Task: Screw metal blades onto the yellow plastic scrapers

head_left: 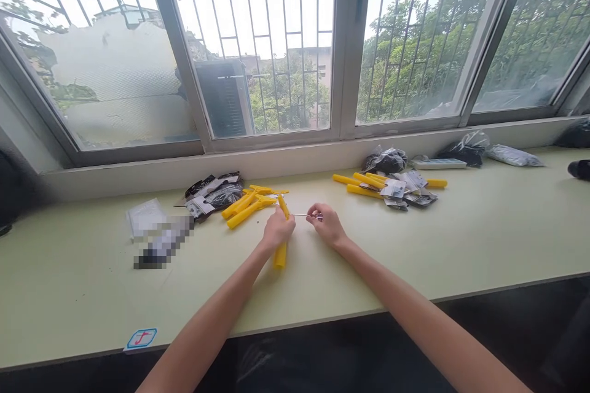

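Observation:
My left hand is closed around a yellow plastic handle, whose tube end sticks out below my fingers toward the table's front edge. From the right, my right hand pinches a small screwdriver; its thin metal shaft points left at the upper part of the handle. The tip is hidden by my left hand, so I cannot tell if it touches a screw. Just left of my left hand lie several more yellow handles with forked tops.
Yellow tubes with carded packets lie to the right. Black packets and a clear bag lie left. Along the windowsill stand a bagged dark bundle and a white bag. A label marks the table's front edge.

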`<state>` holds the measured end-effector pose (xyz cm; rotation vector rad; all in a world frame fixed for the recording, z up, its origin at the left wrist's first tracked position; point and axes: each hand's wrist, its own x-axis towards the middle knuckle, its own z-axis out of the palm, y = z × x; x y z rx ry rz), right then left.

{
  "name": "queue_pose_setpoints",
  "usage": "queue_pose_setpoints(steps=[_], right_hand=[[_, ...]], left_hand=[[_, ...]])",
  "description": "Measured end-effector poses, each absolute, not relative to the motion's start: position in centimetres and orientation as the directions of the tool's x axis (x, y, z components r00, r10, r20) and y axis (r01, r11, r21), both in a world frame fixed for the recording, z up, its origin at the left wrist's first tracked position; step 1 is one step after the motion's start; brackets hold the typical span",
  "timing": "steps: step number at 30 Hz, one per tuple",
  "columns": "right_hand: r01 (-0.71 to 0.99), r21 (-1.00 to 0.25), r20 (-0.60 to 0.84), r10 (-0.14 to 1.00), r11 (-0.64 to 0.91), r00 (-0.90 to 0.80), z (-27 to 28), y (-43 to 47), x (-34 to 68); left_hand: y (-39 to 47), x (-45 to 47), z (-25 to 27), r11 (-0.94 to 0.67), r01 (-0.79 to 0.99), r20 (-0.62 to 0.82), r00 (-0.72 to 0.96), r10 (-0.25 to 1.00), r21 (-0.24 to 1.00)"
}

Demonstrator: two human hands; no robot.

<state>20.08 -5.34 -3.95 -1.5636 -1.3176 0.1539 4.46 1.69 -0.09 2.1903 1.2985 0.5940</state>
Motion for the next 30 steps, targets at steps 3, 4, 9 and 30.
queue_pose_setpoints(steps=[3,4,9,30], right_hand=[[0.673,-0.739,0.414,0.787,-0.002,0.457,-3.79,-5.56,19.81],[0.680,-0.731,0.385,0.787,-0.059,0.483,-3.70,-5.64,19.70],[0.647,-0.762,0.390,0.793,-0.008,0.469,-3.37,-5.70,19.74],[0.545,-0.833,0.398,0.792,0.100,0.463,-3.28,-5.57,19.92]], left_hand=[[1.72,4.46,-0.11,-0.407,0.658,0.101,0.451,0.887,0.633],[1.73,4.48,-0.11,-0.406,0.660,0.100,0.451,0.887,0.632],[1.72,4.58,-0.04,-0.381,0.681,0.084,0.427,0.901,0.626],[1.55,4.45,0.17,-0.366,0.669,0.075,0.422,0.903,0.647]])
